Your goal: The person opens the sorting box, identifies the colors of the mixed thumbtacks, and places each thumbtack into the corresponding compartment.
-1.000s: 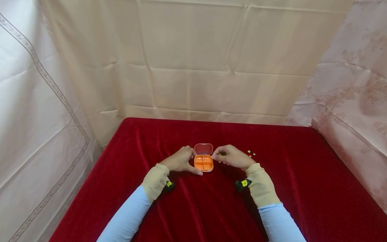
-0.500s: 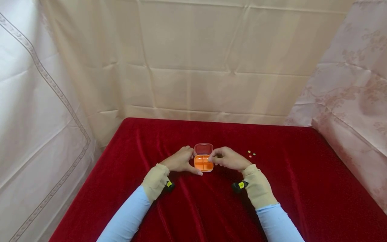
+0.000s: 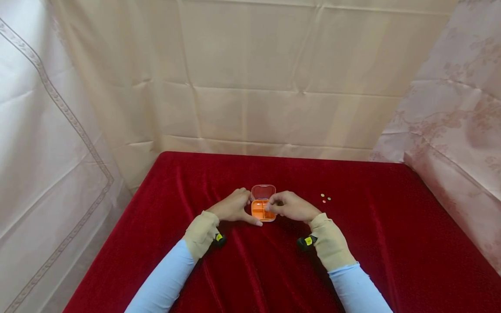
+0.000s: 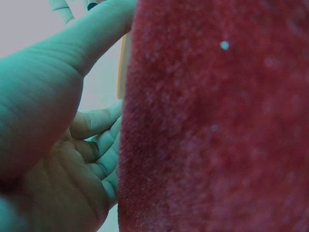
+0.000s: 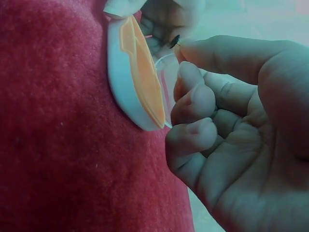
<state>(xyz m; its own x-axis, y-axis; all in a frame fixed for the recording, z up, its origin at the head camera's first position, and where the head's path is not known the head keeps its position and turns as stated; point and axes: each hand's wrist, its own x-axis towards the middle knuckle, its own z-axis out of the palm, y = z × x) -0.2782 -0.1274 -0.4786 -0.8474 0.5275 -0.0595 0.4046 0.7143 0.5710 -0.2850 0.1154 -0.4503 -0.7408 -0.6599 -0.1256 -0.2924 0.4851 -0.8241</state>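
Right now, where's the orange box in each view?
Head: orange box below centre, between left hand and right hand.
Left wrist: likely the thin orange edge, upper left of centre, mostly hidden.
Right wrist: orange box upper middle, seen from the side.
Shared landmark: red cloth.

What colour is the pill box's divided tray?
The divided tray is bright orange, clearest in the head view.

Right hand [image 3: 293, 206] hiding part of orange box [image 3: 256, 212], pinched dark piece [image 5: 175, 41] unclear, sleeves [image 3: 161, 278] cropped
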